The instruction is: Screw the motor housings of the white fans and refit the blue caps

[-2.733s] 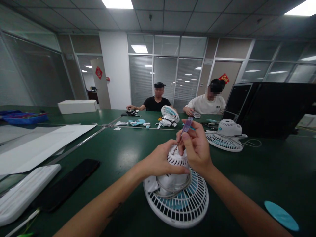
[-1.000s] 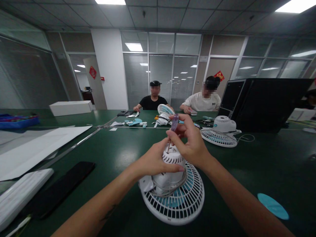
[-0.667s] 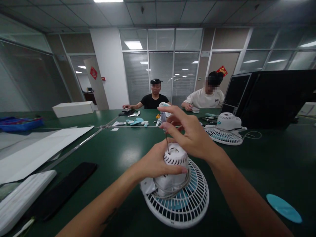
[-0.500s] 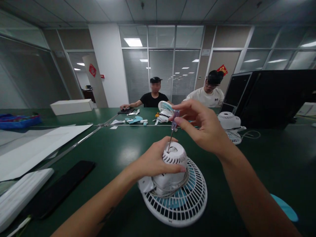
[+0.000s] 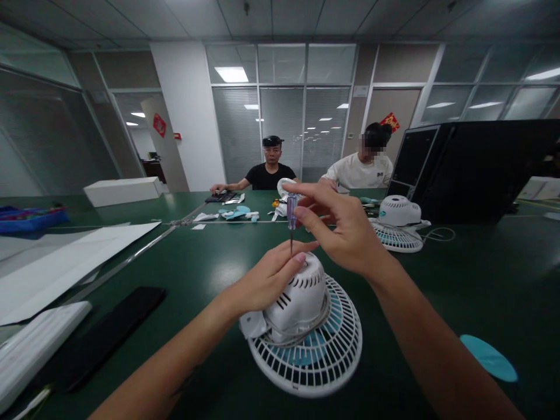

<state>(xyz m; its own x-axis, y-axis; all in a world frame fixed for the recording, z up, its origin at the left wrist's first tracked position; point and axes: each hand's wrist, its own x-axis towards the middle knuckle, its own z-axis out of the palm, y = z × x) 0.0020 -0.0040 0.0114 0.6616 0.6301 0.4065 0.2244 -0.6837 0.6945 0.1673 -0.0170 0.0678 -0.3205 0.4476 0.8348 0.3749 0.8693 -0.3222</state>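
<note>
A small white fan lies face down on its round grille, motor housing up, with pale blue blades behind the slats and a cord wound round the base of the housing. My left hand holds the top of the housing, its thumb and fingers close around the lower shaft of a screwdriver. My right hand pinches the clear purple handle of that screwdriver, which stands nearly upright. Its tip is hidden behind my left hand.
On the green table, a second fan lies right beside a black monitor. A blue disc is near right; a black pouch and papers lie left. Two people sit opposite, near blue and white parts.
My left thumb has moved from the housing's side up onto its top, beside the shaft. The screwdriver has gone from leaning to nearly upright. The view has shifted slightly.
</note>
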